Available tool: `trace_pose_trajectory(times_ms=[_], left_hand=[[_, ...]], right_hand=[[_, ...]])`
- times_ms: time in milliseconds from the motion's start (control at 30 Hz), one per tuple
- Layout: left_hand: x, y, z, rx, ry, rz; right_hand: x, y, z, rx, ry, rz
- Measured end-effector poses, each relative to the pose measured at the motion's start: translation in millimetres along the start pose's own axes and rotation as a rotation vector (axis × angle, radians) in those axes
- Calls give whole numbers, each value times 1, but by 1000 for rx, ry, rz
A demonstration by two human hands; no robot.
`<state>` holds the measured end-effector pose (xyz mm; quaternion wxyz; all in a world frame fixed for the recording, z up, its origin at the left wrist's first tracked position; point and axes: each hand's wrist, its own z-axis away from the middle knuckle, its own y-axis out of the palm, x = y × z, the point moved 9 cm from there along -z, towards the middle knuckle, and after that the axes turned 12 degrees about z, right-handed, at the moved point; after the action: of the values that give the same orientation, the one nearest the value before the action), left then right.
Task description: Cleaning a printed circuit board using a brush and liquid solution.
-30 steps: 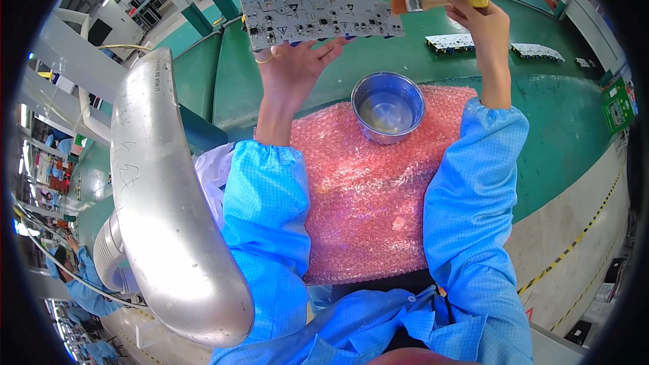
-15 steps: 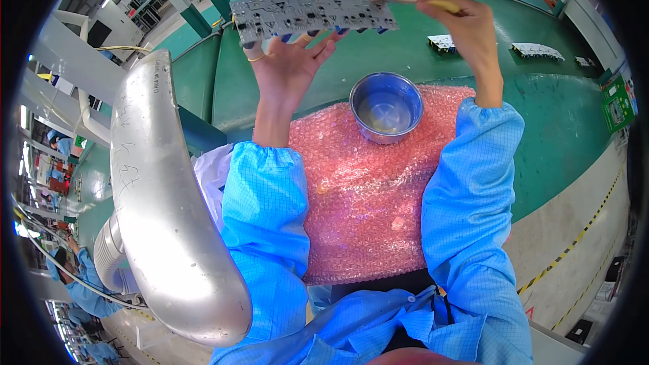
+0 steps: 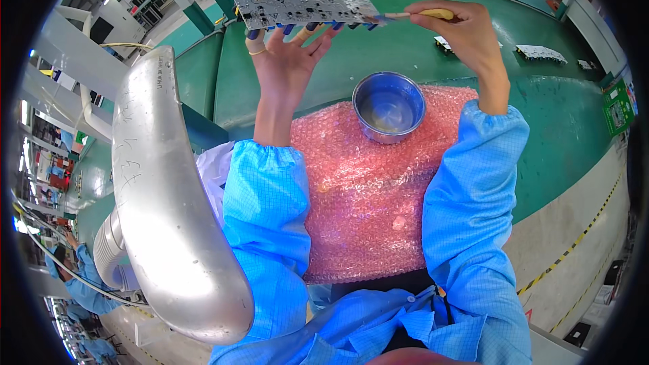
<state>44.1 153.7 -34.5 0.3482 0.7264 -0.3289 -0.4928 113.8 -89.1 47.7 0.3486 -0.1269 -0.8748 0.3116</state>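
— Nearest?
— Blue sleeves coming up from the lower edge, one on each side of a pink bubble-wrap sheet spread over the green bench. Large silver duct elbow curving down just left of the left sleeve.

— On the sheet?
— Round steel bowl at its far edge, upright, between the two forearms, touching neither. Something pale at its bottom; cannot tell what.

— Beyond the bowl?
— Left hand raised, palm toward the camera, fingers spread under the near long edge of a grey circuit board. Held up off the bench, tilted nearly edge-on, a row of dark blue parts along its lower edge. Ring on one finger.

— And the other side?
— Right hand pinched shut around the yellow handle of a small brush. Brush lying roughly level, tip meeting the right end of the board.

— Grip on the board?
— Open-fingered support from below, fingertips against the edge, not a closed fist.

— Farther out?
— More small boards lying flat on the green bench, well apart to the right of the brush hand. Green frame posts behind the held board, at the far left.
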Motion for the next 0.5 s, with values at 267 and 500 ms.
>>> trace_pose_trajectory(times_ms=[267,500], left_hand=[[16,8,2,25,-73,7],[4,-1,0,-33,-18,-54]], right_hand=[[21,4,-2,-138,-105,-14],[29,-8,2,-192,-87,-90]])
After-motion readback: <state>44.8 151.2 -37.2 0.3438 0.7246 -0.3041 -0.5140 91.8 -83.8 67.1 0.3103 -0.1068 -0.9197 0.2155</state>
